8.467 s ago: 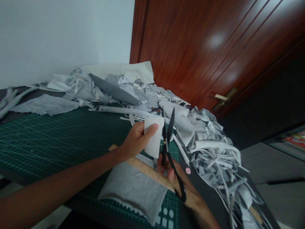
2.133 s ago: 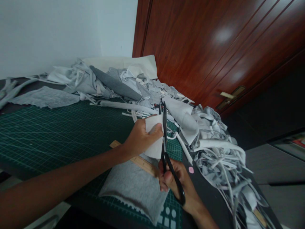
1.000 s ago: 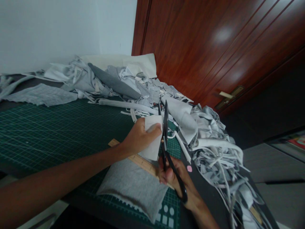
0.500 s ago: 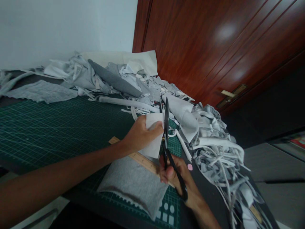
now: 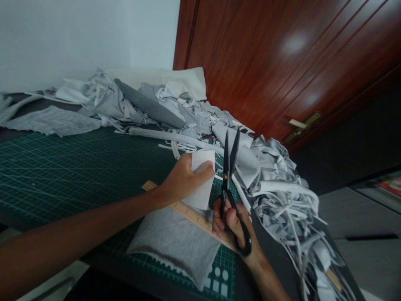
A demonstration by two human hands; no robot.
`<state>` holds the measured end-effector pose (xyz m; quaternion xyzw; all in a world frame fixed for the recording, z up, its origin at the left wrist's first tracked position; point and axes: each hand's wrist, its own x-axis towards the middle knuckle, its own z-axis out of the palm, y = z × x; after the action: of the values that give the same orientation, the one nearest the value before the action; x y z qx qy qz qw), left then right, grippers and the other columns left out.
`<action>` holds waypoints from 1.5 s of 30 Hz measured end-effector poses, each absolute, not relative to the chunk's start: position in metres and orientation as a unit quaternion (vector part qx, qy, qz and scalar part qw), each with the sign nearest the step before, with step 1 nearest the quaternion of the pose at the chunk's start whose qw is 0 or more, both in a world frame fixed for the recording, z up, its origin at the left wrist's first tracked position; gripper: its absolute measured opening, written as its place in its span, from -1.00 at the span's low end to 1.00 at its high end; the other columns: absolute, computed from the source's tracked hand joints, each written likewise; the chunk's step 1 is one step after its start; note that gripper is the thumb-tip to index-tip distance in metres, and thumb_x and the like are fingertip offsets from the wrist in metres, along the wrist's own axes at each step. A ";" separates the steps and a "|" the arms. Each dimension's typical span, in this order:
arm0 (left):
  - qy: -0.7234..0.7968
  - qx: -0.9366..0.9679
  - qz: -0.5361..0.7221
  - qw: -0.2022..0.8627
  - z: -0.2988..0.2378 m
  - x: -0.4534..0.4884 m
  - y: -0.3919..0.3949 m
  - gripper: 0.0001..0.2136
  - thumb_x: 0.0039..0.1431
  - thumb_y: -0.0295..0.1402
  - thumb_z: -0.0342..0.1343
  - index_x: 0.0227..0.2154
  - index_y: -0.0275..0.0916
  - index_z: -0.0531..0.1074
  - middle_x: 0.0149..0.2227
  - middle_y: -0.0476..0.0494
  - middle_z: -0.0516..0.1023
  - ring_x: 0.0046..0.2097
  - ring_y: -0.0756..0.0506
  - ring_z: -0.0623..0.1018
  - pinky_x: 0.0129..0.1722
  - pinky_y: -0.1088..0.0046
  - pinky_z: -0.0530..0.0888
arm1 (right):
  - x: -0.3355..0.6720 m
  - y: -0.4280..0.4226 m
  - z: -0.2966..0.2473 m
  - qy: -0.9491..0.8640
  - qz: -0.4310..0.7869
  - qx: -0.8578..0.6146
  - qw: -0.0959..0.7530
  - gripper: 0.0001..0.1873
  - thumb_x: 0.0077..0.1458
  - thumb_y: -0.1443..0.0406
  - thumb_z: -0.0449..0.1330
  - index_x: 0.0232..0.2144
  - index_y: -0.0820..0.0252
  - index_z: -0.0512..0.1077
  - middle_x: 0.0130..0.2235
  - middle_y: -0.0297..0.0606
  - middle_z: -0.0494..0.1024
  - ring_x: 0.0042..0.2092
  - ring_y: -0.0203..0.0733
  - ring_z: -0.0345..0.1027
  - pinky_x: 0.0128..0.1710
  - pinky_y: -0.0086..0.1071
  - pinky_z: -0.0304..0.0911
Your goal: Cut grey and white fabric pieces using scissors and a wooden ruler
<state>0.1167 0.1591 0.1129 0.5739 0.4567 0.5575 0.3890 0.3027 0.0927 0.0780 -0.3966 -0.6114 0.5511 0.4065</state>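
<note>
White piece (image 5: 202, 189) up over the green mat (image 5: 78, 167), L hand (image 5: 184, 179) grip closed on it w/ thumb across the front, long axis approx. away from the person, R edge facing the scissors (image 5: 225, 177). R hand (image 5: 235, 221) grip's wrapped round the handles, blades parted & clear of the piece, tips pointing at the far scraps (image 5: 206, 115); cutting looks partway, amt left can't tell. Nearer in, ruler (image 5: 194, 218) lies on grey cloth (image 5: 176, 240).

Dim, slightly hazy light with soft glare on the red-brown door (image 5: 260, 58)
</note>
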 end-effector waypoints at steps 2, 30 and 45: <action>0.460 0.573 0.553 0.393 0.113 0.116 0.160 -0.76 0.02 -0.15 0.16 -0.42 -0.24 0.51 -0.46 -0.05 0.61 -0.41 -0.07 0.58 -0.47 0.52 0.48 | 0.303 0.091 0.082 -0.641 0.534 -0.399 0.381 -0.32 0.15 -0.34 0.14 -0.36 0.16 0.40 -0.49 -0.41 0.29 -0.44 -0.28 0.18 -0.42 -0.38 0.14; 0.454 0.572 0.552 0.402 0.114 0.117 0.160 -0.78 0.00 -0.18 0.16 -0.41 -0.24 0.53 -0.43 -0.07 0.63 -0.39 -0.06 0.59 -0.47 0.55 0.48 | 0.293 0.085 0.074 -0.612 0.571 -0.412 0.360 -0.37 0.15 -0.25 0.25 -0.52 0.16 0.36 -0.69 -0.46 0.28 -0.67 -0.38 0.11 -0.62 -0.46 0.10; 0.441 0.577 0.553 0.408 0.114 0.117 0.161 -0.76 0.02 -0.16 0.15 -0.44 -0.25 0.52 -0.47 -0.05 0.61 -0.43 -0.06 0.57 -0.50 0.54 0.46 | 0.299 0.086 0.084 -0.667 0.545 -0.379 0.338 -0.28 0.14 -0.36 0.13 -0.38 0.19 0.40 -0.50 -0.40 0.29 -0.47 -0.32 0.14 -0.46 -0.40 0.07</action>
<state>0.1168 0.1606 0.1141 0.5773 0.4413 0.5529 0.4077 0.2994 0.0863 0.0843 -0.3788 -0.6672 0.5451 0.3379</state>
